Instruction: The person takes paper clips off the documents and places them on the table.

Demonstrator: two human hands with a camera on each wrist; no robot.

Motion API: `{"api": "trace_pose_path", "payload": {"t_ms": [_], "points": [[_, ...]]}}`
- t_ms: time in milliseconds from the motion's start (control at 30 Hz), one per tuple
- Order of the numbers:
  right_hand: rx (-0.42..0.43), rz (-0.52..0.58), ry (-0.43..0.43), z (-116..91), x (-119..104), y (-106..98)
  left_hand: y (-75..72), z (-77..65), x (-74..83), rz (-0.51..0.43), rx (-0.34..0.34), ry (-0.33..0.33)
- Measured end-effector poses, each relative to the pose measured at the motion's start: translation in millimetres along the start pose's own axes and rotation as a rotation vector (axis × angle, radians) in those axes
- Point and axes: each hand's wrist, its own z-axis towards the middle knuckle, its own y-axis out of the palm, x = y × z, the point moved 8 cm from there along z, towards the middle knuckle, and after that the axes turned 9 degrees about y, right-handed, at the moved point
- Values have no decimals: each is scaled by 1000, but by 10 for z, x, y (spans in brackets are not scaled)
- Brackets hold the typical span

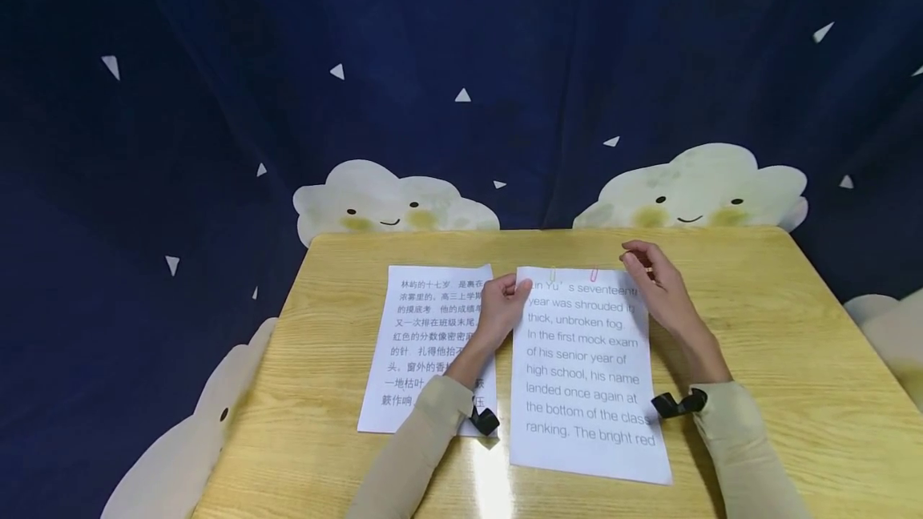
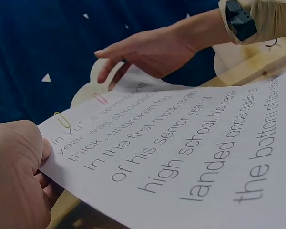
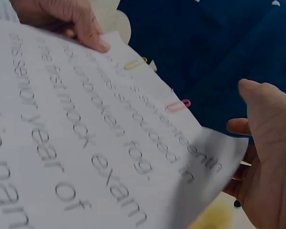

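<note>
My left hand pinches the top left corner of a sheet of paper printed in English, thumb on the front. Two paper clips sit on the sheet's top edge: a yellow paper clip nearer the left hand and a pink paper clip farther right. Beside the top right corner, my right hand is held with its thumb apart from the fingers. In the right wrist view that corner curls up close to its fingers, some of which are partly hidden behind the paper. The sheet's top is lifted.
A second sheet, printed in Chinese, lies on the wooden table to the left, partly covered by the left hand and forearm. Behind the table hangs a dark blue curtain with white triangles and smiling clouds.
</note>
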Motion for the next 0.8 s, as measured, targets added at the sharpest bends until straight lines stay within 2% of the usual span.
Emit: {"api": "trace_pose_path", "payload": {"t_ms": [267,533,633,800], "points": [[-82,-87,-94,64,-266,128,-60,59,110,-25,-15,17],[-143,-53,-126,21,-453,225,-243,155,280,-38,-44,74],[-131,-53,-142,11,-519,227,-273,165,302,-49,-54,75],[-95,-60,-178,1,-602,193,-225,157,321,-72,-96,88]]}}
